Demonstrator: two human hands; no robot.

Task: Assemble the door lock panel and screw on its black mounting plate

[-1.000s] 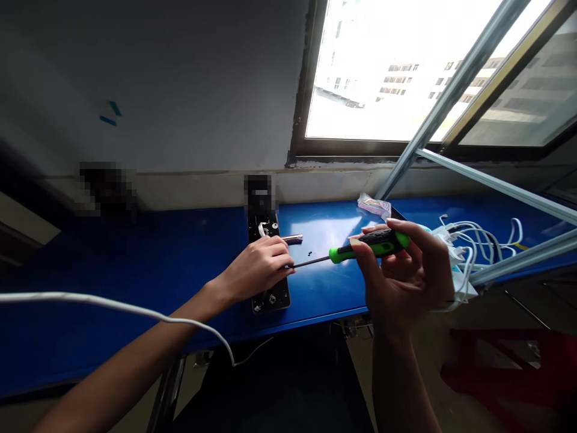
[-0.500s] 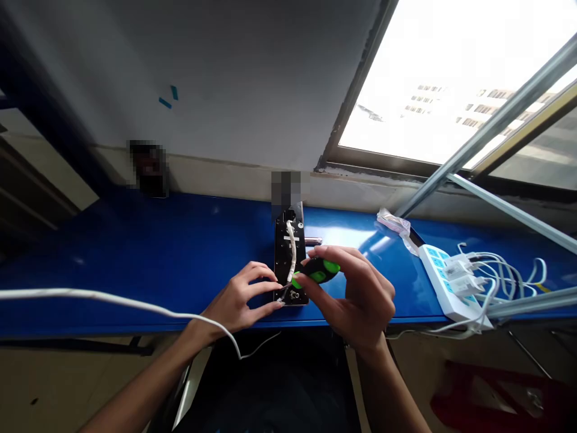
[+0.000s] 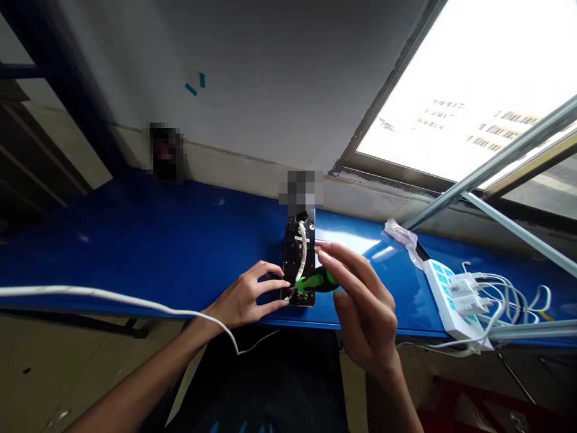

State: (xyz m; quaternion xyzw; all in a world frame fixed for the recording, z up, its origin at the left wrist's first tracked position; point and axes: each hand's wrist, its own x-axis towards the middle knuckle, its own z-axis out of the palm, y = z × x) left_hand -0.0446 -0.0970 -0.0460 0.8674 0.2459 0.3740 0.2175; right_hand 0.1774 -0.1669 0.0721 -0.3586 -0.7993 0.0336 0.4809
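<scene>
A narrow black device (image 3: 292, 252) lies on the blue table, its far end pixelated. A white-sleeved cable bundle (image 3: 303, 252) runs along its top. My left hand (image 3: 246, 294) has its fingers spread, with index finger and thumb tips touching the device's near left edge, close to thin wires and a small white connector (image 3: 287, 299). My right hand (image 3: 367, 297) holds a green and black screwdriver (image 3: 318, 281) by the handle, tilted, its tip toward the device's near end. The exact contact of the tip is too small to make out.
A white power strip (image 3: 444, 300) with plugged chargers and looped cables sits at the right. Near it lies a plastic-wrapped packet (image 3: 401, 233). Metal bars cross by the window. A white cable (image 3: 112, 293) passes above my left forearm. A pixelated dark object (image 3: 167, 153) stands back left.
The view has shifted and tilted slightly. My right hand's fingers have loosened and spread around the screwdriver handle, the thumb drawing back. My left hand stays at the device's edge.
</scene>
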